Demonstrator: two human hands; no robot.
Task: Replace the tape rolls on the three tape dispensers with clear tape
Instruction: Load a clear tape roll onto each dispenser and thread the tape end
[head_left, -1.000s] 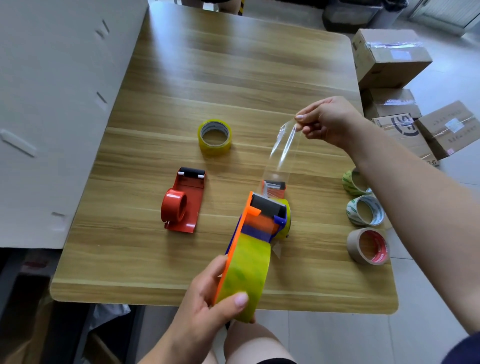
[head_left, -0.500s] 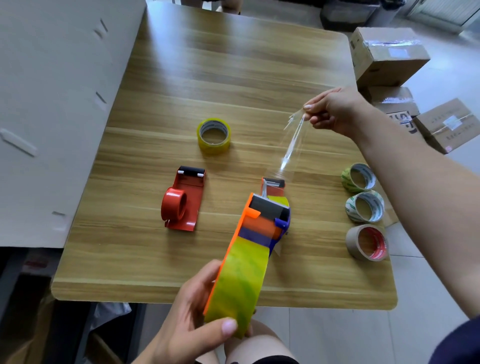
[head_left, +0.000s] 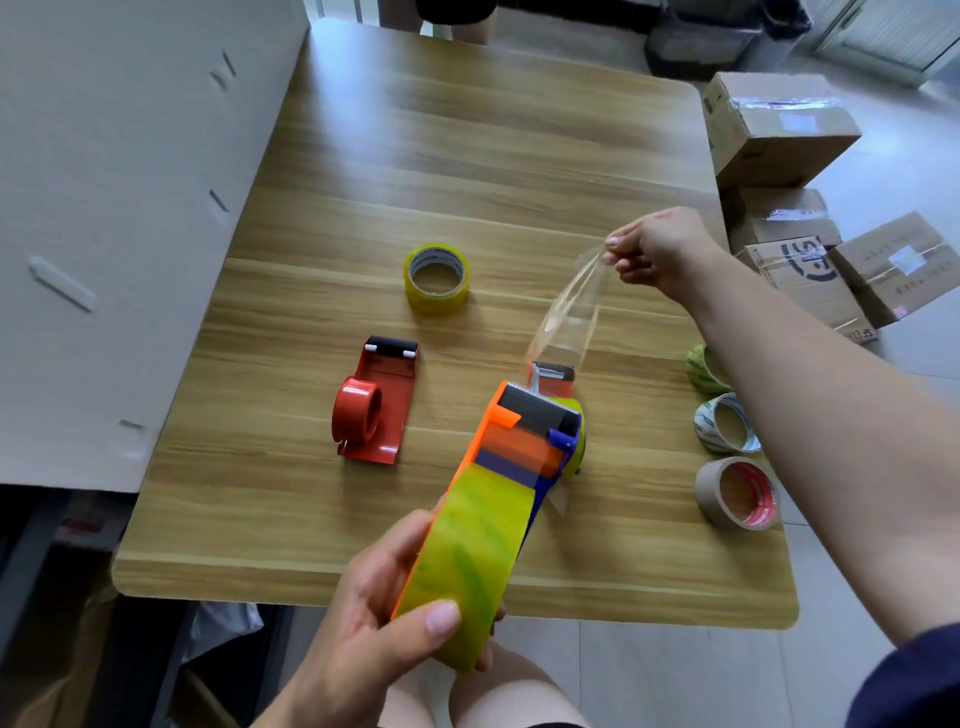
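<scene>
- The left hand (head_left: 363, 629) grips an orange tape dispenser (head_left: 511, 447) loaded with a yellowish clear tape roll (head_left: 467, 561); its fingers (head_left: 441, 618) are wrapped over the roll at the near edge of the wooden counter (head_left: 467, 156).
- The right hand (head_left: 660, 249) is raised over the right of the counter, its fingers pinched on the free end of a clear tape strip (head_left: 571, 312) that runs down to the dispenser's front.
- A red tape dispenser (head_left: 376, 405) lies flat at centre-left with no roll on its hub.
- A third dispenser (head_left: 553, 376) shows only partly, behind the orange one.
- A loose clear tape roll (head_left: 437, 278) lies flat farther back; print rings its core but is too small to read.
- At the right edge sit three rolls: a green-printed roll (head_left: 701, 371), a white-and-green roll (head_left: 724, 423) and a brown roll (head_left: 737, 491) with red lettering inside, unreadable.
- Cardboard boxes (head_left: 779, 130) stand on the floor to the far right; one bears a dark logo that cannot be made out.
</scene>
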